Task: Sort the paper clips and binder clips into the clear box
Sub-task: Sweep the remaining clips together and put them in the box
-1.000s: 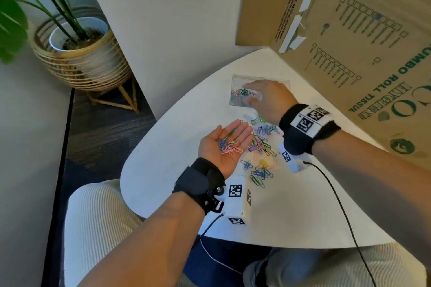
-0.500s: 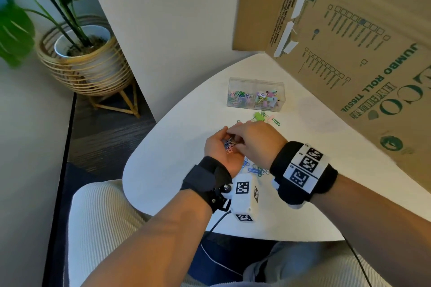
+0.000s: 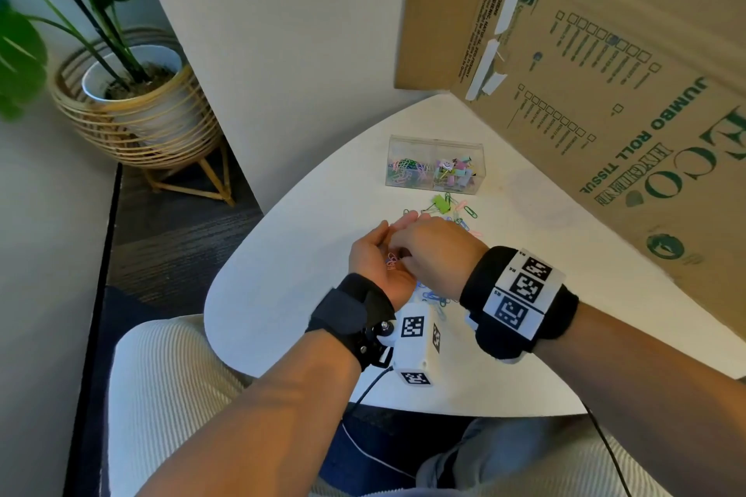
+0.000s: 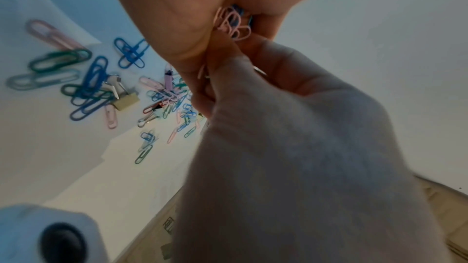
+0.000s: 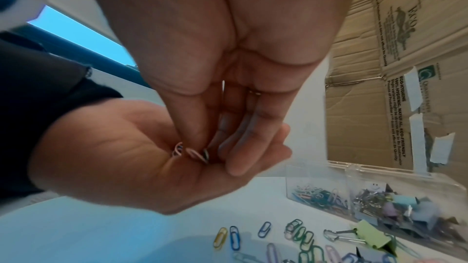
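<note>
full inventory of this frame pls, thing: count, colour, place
clear box: one, transparent, two compartments, far side of table; paper clips in its left compartment, binder clips in its right
loose paper clips: many, mixed blue, green, pink, yellow, scattered on table between box and hands
green binder clip: one, light green, on table just in front of box
yellow binder clip: one, among the loose clips
held paper clips: a few, mostly pink, in the left palm
table: one, white
cardboard box: one, brown with green print, right of table
potted plant: one, green, white pot in wicker stand, on floor at left
left hand: palm up, cupped
right hand: fingertips pinching clips in the left palm
</note>
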`<action>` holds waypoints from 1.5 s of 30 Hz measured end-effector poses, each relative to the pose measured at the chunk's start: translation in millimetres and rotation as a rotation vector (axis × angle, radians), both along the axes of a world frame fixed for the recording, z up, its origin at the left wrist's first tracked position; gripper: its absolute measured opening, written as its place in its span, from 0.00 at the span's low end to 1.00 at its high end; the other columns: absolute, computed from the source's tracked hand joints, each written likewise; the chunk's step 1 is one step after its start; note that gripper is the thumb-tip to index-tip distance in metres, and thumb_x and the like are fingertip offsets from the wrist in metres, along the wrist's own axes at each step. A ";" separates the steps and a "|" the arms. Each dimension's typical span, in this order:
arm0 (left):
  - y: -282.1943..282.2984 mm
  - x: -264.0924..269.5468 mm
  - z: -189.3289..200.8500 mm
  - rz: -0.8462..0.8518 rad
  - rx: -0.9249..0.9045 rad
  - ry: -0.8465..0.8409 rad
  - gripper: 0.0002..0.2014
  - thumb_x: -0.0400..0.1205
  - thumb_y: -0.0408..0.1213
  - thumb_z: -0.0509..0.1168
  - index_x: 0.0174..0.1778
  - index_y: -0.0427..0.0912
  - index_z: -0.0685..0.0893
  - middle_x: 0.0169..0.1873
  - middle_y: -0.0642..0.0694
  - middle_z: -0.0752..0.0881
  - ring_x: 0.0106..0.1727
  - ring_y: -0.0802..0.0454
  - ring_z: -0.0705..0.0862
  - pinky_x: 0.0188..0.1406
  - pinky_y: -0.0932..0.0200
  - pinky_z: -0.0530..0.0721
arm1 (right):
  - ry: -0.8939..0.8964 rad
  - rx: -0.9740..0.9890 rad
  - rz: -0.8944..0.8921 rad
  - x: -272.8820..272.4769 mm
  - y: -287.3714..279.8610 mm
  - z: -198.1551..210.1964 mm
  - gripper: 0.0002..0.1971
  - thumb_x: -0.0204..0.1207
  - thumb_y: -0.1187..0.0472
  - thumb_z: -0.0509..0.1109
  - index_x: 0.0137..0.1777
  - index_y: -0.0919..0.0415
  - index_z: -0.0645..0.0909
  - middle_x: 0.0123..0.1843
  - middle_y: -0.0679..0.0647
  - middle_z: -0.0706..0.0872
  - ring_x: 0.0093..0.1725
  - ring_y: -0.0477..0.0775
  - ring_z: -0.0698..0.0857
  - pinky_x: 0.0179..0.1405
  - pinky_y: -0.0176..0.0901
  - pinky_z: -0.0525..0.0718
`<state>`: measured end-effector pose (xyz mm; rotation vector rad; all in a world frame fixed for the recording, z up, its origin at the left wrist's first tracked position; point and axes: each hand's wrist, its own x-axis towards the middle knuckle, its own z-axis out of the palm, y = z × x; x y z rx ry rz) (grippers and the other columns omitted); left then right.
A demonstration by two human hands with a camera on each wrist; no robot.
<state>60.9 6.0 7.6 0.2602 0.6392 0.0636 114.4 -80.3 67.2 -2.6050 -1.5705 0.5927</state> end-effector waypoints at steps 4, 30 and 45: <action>6.2 5.1 6.1 0.021 0.021 0.004 0.21 0.88 0.42 0.50 0.55 0.33 0.86 0.51 0.35 0.89 0.63 0.38 0.82 0.71 0.45 0.73 | -0.001 0.082 -0.047 2.0 0.1 6.0 0.11 0.78 0.61 0.63 0.53 0.52 0.86 0.48 0.58 0.86 0.48 0.58 0.82 0.48 0.51 0.82; 20.4 4.2 -6.2 0.047 0.018 0.012 0.22 0.87 0.42 0.52 0.52 0.27 0.84 0.49 0.30 0.89 0.47 0.36 0.90 0.53 0.44 0.86 | 0.108 0.353 -0.645 130.5 56.5 -1.9 0.09 0.74 0.53 0.76 0.51 0.53 0.91 0.53 0.51 0.91 0.51 0.55 0.88 0.57 0.50 0.87; 6.1 2.4 0.0 0.057 0.028 -0.017 0.22 0.88 0.45 0.49 0.59 0.33 0.81 0.51 0.34 0.83 0.55 0.41 0.82 0.63 0.48 0.77 | 0.078 -0.017 0.030 24.8 8.5 18.5 0.11 0.72 0.60 0.74 0.55 0.51 0.84 0.51 0.50 0.87 0.50 0.55 0.84 0.51 0.51 0.83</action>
